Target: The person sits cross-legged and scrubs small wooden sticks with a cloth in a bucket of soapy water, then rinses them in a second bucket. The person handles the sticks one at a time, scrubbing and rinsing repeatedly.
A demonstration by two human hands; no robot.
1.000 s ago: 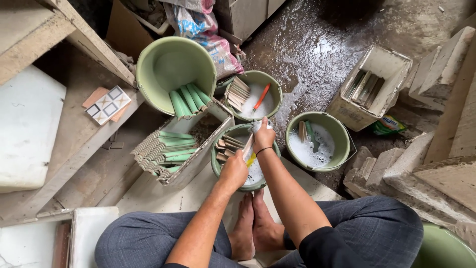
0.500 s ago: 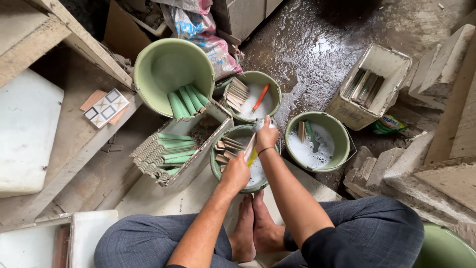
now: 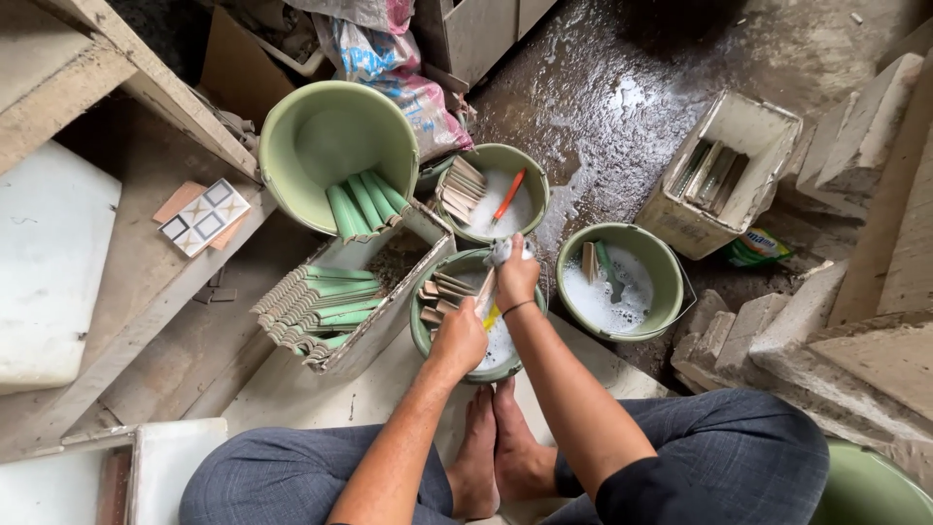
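Note:
I sit on the floor with my bare feet together under a green bucket (image 3: 420, 335) of soapy water and narrow tile strips. My left hand (image 3: 459, 340) grips the lower end of a long narrow tile strip (image 3: 485, 289) over that bucket. My right hand (image 3: 516, 271) is closed on a pale wet cloth or sponge (image 3: 501, 250) pressed against the strip's upper end. A yellow object (image 3: 495, 316) shows in the suds between my hands.
A large tilted green bucket (image 3: 335, 146) and a cardboard box (image 3: 389, 311) hold green curved tiles. Two more soapy buckets stand beyond, one (image 3: 496, 160) with an orange brush (image 3: 509, 192), another (image 3: 661, 262) at right. A white crate (image 3: 739, 126), wet floor, concrete blocks (image 3: 855, 331).
My hands stay on the strip over the bucket; the right hand has shifted slightly along its upper end. The camera has tilted a little.

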